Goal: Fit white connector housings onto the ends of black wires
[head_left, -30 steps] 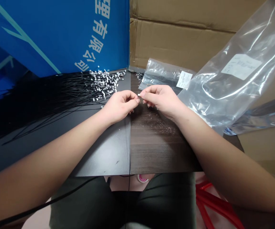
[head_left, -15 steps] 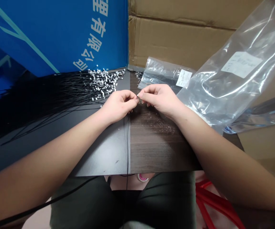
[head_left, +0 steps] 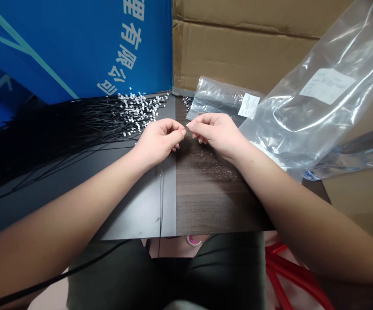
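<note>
fingers (head_left: 175, 137) of the left hand (head_left: 157, 140) are pinched thumb to index on a thin black wire (head_left: 161, 193), close to its end. the wire's dark tip shows in the slim space between the two hands, above the middle of the table (head_left: 206, 211), and a strand below the left hand runs down over the near edge. the right hand (head_left: 219, 131) faces it, thumb and index brought narrow at that tip; whether they grip it or only touch it i cannot tell, the part being too small. the step in hand looks like fine fingertip work on the wire's end. i judge that the next move calls for a steady left pinch and a small, exact action of the right fingertips, with no tug on the hanging length. to the left lies a pile (head_left: 60, 125) of similar wires, their white tags (head_left: 138, 110) toward the hands. beyond the right hand lie a small bag (head_left: 219, 94) and a large bag (head_left: 303, 107), and crumbs (head_left: 222, 170) dot the wood below it.
</note>
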### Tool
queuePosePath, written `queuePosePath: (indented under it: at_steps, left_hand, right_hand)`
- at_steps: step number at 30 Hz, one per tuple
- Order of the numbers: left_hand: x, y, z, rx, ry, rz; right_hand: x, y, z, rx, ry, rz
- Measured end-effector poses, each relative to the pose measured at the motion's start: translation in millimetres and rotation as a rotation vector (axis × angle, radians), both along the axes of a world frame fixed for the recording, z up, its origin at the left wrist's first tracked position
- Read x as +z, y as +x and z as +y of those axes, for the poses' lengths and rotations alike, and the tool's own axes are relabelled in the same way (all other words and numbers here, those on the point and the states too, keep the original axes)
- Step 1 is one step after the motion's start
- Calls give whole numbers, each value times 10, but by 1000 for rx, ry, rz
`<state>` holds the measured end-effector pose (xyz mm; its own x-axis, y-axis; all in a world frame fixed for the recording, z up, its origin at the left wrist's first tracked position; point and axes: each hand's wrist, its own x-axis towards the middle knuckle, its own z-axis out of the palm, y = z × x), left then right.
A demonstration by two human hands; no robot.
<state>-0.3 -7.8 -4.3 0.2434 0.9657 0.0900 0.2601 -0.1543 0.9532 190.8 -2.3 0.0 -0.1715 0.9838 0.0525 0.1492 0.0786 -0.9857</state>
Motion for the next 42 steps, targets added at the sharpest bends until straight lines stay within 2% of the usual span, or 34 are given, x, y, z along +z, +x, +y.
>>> queuePosePath:
  at_steps: [17, 31, 42]
  left_hand:
    - [46, 10, -26, 43, -2, 34]
    - [13, 4, -13, 35, 3, 18]
    - [26, 38, -22, 72, -36, -93]
  right_hand:
    - [-10, -28, -16, 16, 20, -21]
    - [-12, -29, -9, 23, 42, -57]
    - [-15, 3, 40, 12, -27, 72]
